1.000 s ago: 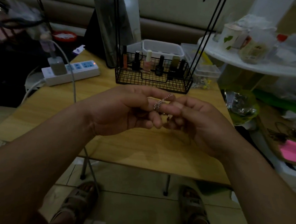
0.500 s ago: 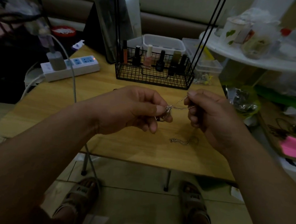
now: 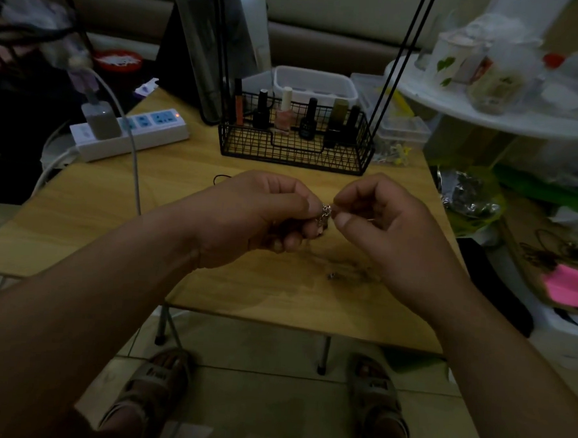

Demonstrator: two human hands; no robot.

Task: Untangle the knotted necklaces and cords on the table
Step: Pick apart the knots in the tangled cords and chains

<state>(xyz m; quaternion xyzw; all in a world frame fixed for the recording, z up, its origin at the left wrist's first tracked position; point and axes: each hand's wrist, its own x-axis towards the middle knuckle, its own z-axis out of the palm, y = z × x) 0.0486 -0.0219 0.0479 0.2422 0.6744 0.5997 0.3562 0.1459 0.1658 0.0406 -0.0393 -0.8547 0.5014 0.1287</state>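
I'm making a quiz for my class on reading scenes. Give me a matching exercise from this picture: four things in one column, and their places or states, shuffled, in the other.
Things:
1. silver chain
2. power strip
3. wire basket
4. pink paper

Places or states:
A. holds nail polish bottles
B. lies off the table, to the right
C. pinched between left hand and right hand
D. has a charger plugged in

Pairs: 1-C, 2-D, 3-A, 4-B.
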